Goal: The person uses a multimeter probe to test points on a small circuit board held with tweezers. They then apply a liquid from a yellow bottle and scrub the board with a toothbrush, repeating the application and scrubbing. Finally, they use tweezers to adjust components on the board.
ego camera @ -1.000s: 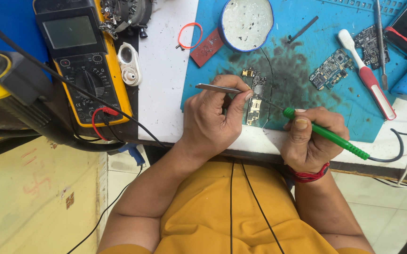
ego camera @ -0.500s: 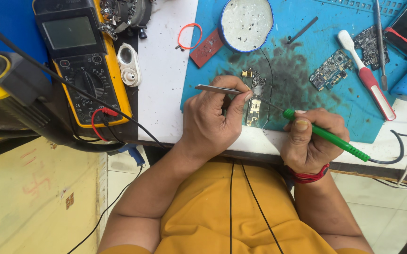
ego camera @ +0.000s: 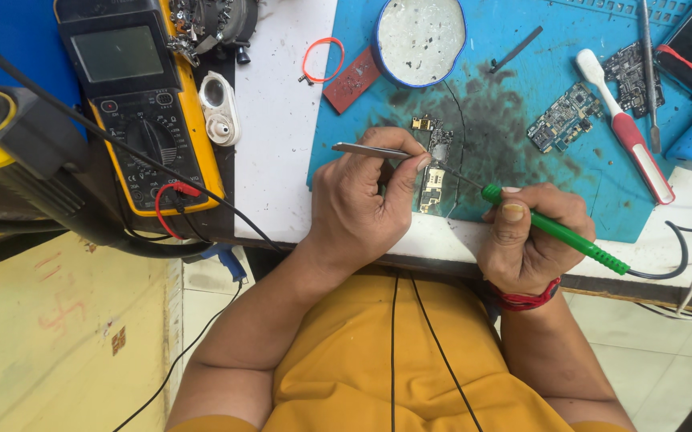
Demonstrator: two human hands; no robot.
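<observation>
Both hands unmoved: left hand [ego camera: 358, 204] still pinches tweezers [ego camera: 370, 150], right hand [ego camera: 530, 236] grips soldering iron [ego camera: 558, 232].

1. Left hand [ego camera: 358, 208] was bare: no glove, ring or band seen.
2. Right hand [ego camera: 526, 240] was bare too; a thumbnail showed on top.
3. Red bead bracelet [ego camera: 526, 298] sat on the wrist just behind the right hand.
4. Both forearms were uncovered, no sleeves near the hands.
5. Mustard-yellow shirt [ego camera: 394, 360] lay below the hands, with two thin dark lines running down its front.
</observation>
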